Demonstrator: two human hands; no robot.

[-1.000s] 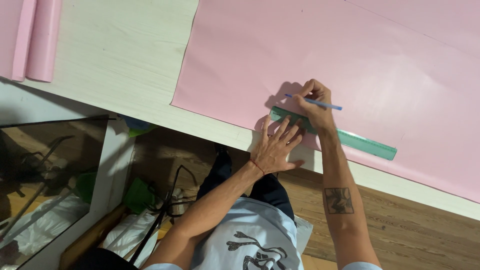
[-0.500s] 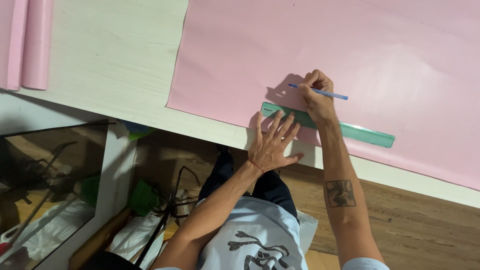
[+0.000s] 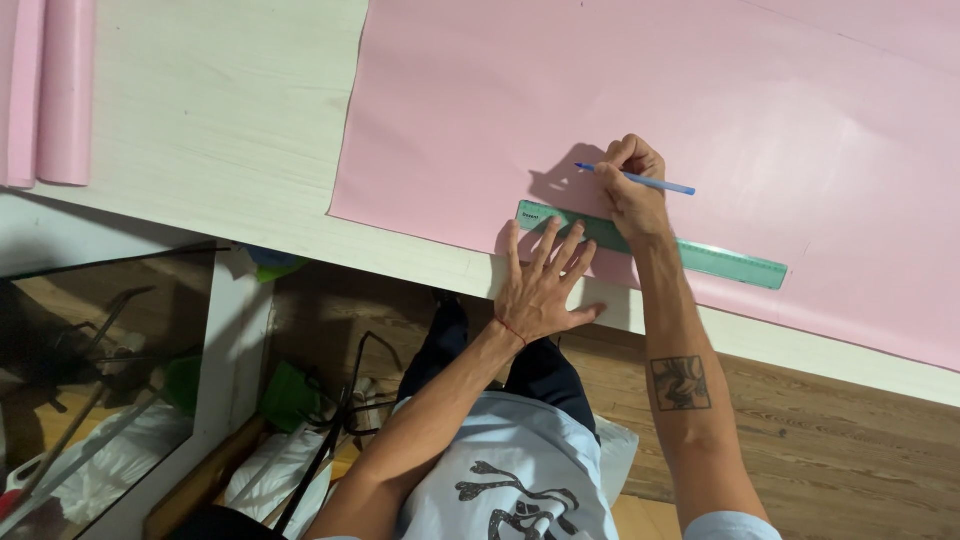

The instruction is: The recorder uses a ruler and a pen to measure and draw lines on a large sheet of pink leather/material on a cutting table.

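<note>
Pink paper sheet [image 3: 700, 110] on white table [image 3: 220, 120]; rolled pink sheet [image 3: 45, 90] far left. Left hand [image 3: 540, 285] flat, fingers spread, pinning green ruler [image 3: 650, 243]. Right hand [image 3: 632, 185] closed around blue pen [image 3: 640, 180], crossing ruler's middle. Pen tip sits slightly farther left along ruler than half-second before.

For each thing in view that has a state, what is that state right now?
Pink sheet: spread flat on the table.
Green ruler: flat on the sheet, pinned at one end.
Left hand: fingers spread, pressing the ruler.
Right hand: gripping the blue pen.
Pink roll: rolled up, at the table's far-left edge.
</note>
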